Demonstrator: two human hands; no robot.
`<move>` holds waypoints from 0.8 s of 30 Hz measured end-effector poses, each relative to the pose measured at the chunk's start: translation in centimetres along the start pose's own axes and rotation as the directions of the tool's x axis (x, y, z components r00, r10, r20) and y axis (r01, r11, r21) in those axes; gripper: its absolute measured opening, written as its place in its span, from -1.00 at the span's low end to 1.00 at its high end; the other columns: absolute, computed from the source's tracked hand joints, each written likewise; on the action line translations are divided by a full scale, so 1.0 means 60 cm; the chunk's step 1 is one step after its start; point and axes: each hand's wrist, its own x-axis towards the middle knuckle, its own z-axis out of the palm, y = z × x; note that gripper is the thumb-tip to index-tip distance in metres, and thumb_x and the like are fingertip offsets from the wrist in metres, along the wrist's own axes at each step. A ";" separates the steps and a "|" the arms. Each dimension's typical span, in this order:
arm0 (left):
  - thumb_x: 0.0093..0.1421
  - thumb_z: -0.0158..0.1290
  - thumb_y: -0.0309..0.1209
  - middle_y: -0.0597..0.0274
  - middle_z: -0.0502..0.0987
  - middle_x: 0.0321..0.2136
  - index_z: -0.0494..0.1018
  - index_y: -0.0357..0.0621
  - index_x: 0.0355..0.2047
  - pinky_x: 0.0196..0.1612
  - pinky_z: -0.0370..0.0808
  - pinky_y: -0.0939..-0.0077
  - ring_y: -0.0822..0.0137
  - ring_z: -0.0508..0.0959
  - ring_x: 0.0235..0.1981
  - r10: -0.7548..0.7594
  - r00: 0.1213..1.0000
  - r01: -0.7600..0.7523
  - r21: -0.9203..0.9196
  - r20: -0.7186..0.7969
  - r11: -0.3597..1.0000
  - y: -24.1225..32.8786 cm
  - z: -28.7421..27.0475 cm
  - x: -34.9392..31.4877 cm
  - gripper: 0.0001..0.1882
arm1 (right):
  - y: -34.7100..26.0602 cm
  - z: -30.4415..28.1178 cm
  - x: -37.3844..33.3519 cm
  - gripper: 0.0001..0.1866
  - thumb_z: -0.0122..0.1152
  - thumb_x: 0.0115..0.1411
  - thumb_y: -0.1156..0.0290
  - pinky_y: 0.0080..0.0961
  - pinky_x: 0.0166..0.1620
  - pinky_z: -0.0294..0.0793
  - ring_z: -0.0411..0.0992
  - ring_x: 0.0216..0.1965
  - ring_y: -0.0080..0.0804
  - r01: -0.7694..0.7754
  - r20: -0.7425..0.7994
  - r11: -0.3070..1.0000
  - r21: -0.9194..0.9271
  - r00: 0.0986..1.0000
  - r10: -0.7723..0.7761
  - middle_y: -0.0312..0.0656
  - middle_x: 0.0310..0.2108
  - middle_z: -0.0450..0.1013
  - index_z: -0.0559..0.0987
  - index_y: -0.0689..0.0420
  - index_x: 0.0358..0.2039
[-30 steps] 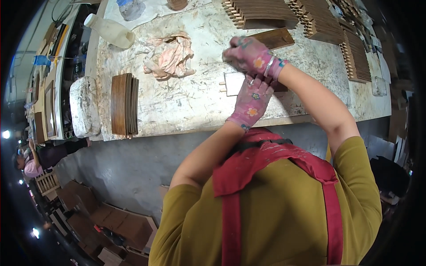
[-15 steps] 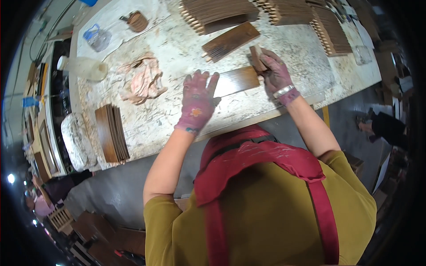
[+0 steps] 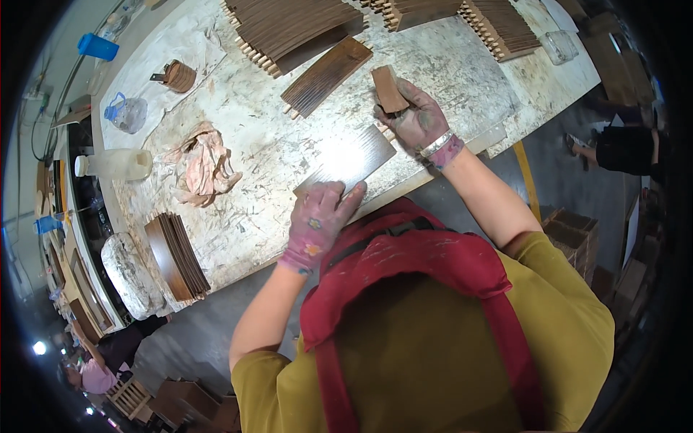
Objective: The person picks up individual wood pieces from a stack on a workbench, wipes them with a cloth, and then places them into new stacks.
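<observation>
I have the left hand (image 3: pixel 317 220) at the left end of a dark board (image 3: pixel 346 162) on the bench (image 3: pixel 462 79); whether its fingers grip, I can't tell. The right hand (image 3: pixel 422 124) clasps a brown block (image 3: pixel 390 90) near the right end. I judge this a rubbing step; next calls for steadying the board and laying the block flat.

White glare on the panel (image 3: pixel 350 159), dimmer floor (image 3: pixel 184 353), table (image 3: pixel 254 133) edges bowed (fisheye), black rim
</observation>
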 end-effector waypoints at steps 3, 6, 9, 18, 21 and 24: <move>-0.08 0.34 -0.18 -0.01 0.34 0.12 0.34 -0.07 0.21 0.21 0.29 0.03 -0.04 0.34 0.15 -0.206 0.973 0.200 -0.067 -0.103 0.977 0.035 -0.031 0.053 -0.18 | -0.029 -0.035 -0.015 -0.56 0.18 0.29 0.29 -0.46 -0.06 0.50 0.48 -0.13 -0.38 0.118 0.095 0.898 -0.424 0.992 -0.086 -0.10 -0.09 0.50 0.44 0.28 0.09; -0.02 0.30 -0.19 0.00 0.33 0.15 0.35 -0.06 0.21 0.21 0.28 0.04 -0.03 0.34 0.15 -0.220 0.972 0.217 -0.043 -0.081 0.975 0.016 0.013 0.064 -0.24 | -0.037 -0.035 -0.041 -0.50 0.25 0.25 0.25 -0.52 -0.03 0.47 0.47 -0.09 -0.46 0.105 0.118 0.745 -0.659 0.992 -0.035 -0.11 -0.05 0.50 0.46 0.32 0.09; 0.03 0.26 -0.22 0.00 0.33 0.15 0.35 -0.05 0.21 0.19 0.29 0.06 0.00 0.35 0.13 -0.209 0.974 0.205 -0.049 -0.084 0.977 0.010 0.021 0.073 -0.29 | -0.027 -0.011 -0.067 -0.56 0.29 0.23 0.23 -0.55 -0.16 0.48 0.50 -0.21 -0.44 0.205 0.176 0.583 -0.786 0.979 -0.107 -0.13 -0.24 0.55 0.54 0.32 -0.02; 0.08 0.22 -0.25 0.03 0.35 0.14 0.36 -0.01 0.21 0.20 0.29 0.08 0.00 0.36 0.12 -0.208 0.974 0.202 -0.079 -0.087 0.976 0.001 0.022 0.083 -0.35 | 0.005 0.018 -0.076 -0.58 0.26 0.16 0.16 -0.26 0.01 0.43 0.45 -0.09 0.00 0.353 0.358 -0.072 -0.933 0.888 -0.289 0.07 -0.16 0.50 0.58 0.21 -0.09; 0.09 0.21 -0.26 0.03 0.36 0.14 0.37 -0.01 0.20 0.22 0.27 0.05 -0.01 0.37 0.13 -0.208 0.973 0.202 -0.069 -0.101 0.977 0.002 0.022 0.084 -0.36 | -0.001 0.009 -0.121 -0.61 0.26 0.16 0.21 -0.28 0.00 0.44 0.45 -0.09 -0.03 0.290 0.306 -0.102 -0.952 0.921 -0.242 0.03 -0.19 0.49 0.57 0.19 -0.08; 0.08 0.20 -0.27 0.04 0.37 0.15 0.40 -0.03 0.17 0.24 0.24 0.01 -0.01 0.36 0.16 -0.182 0.972 0.182 -0.016 -0.149 0.983 0.000 0.025 0.086 -0.40 | -0.042 -0.008 -0.160 -0.59 0.28 0.17 0.17 -0.34 0.00 0.44 0.46 -0.10 -0.13 0.229 0.235 -0.069 -0.971 0.968 -0.084 -0.03 -0.19 0.49 0.58 0.18 -0.08</move>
